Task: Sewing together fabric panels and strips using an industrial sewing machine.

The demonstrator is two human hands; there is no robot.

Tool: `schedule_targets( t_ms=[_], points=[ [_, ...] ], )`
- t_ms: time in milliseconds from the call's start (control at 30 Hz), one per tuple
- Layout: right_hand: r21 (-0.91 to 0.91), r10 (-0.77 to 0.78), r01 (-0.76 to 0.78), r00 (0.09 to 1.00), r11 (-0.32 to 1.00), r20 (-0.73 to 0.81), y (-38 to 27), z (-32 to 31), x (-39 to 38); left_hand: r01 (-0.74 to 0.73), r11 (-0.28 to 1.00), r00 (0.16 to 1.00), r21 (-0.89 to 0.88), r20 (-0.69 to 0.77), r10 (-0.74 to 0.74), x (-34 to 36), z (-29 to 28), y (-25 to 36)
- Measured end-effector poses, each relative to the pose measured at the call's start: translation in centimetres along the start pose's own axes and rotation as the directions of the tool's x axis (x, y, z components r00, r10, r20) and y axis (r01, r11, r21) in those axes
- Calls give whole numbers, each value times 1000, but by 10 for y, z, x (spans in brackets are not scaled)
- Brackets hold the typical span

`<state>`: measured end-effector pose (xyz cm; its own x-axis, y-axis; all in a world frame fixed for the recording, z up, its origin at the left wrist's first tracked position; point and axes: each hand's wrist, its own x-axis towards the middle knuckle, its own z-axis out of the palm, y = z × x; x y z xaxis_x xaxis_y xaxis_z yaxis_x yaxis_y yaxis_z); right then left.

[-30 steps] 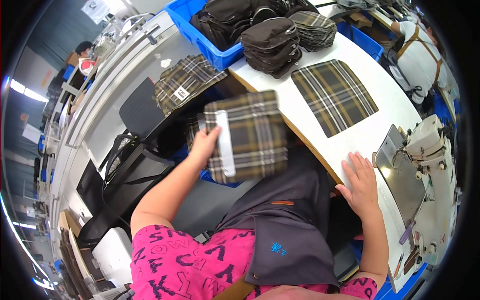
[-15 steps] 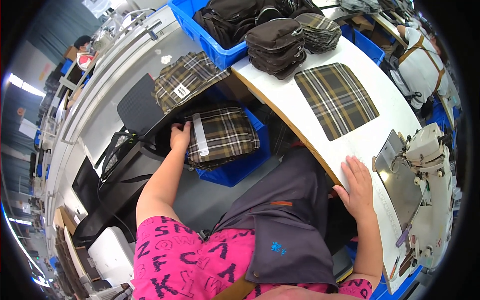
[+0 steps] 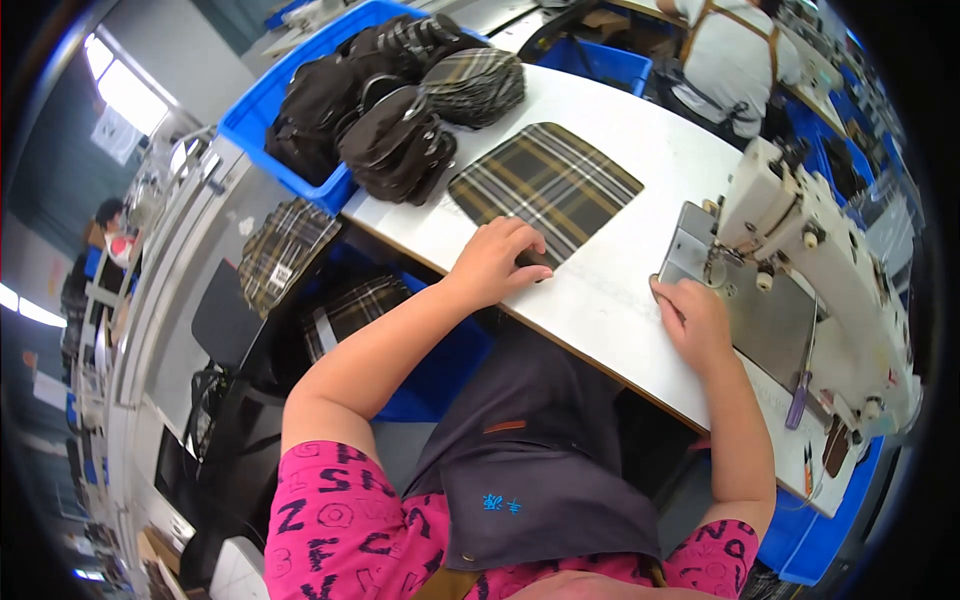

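Observation:
My left hand (image 3: 500,255) rests on the near corner of a dark plaid panel (image 3: 543,182) lying on the white worktable (image 3: 680,150), fingers bent and thumb apart. My right hand (image 3: 692,315) is at the left edge of a steel plate (image 3: 760,325) below the sewing machine (image 3: 790,225), fingers curled; what is between them is hidden. Behind the panel are a stack of black pouches (image 3: 395,150) and a stack of plaid pieces (image 3: 470,85). Below the table edge, folded plaid pieces (image 3: 355,308) lie in a blue bin (image 3: 425,398), near my left forearm.
A blue crate (image 3: 245,125) of black items stands top left. A plaid bundle (image 3: 285,245) sits on the left ledge. A purple-handled tool (image 3: 798,400) lies by the machine. Co-workers (image 3: 730,60) work at the upper right and far left (image 3: 115,230).
My left hand has released the plaid piece it carried to the bin and moved up right onto the table. My right hand has curled at the plate's edge. The view has turned.

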<state>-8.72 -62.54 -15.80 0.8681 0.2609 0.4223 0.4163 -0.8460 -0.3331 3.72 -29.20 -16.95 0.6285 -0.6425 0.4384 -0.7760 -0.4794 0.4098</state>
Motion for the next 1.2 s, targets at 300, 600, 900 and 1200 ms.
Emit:
schedule_targets(
  t_ms=[300, 600, 900, 1200],
  points=[
    [118, 41, -37, 999, 992, -30, 16, 4, -2, 400, 860, 915, -318, 193, -354, 29, 19, -4],
    [111, 66, -63, 997, 992, -26, 15, 9, -3, 611, 592, 791, -526, 416, -448, 36, 25, 34],
    [93, 95, -91, 995, 991, -37, 14, 9, 0, 612, 553, 788, -566, 497, -363, 36, 23, 41],
    [-15, -159, 158, 984, 987, -85, -7, 27, 3, 599, 435, 797, -672, 452, -400, 35, 21, 39]
  ],
)
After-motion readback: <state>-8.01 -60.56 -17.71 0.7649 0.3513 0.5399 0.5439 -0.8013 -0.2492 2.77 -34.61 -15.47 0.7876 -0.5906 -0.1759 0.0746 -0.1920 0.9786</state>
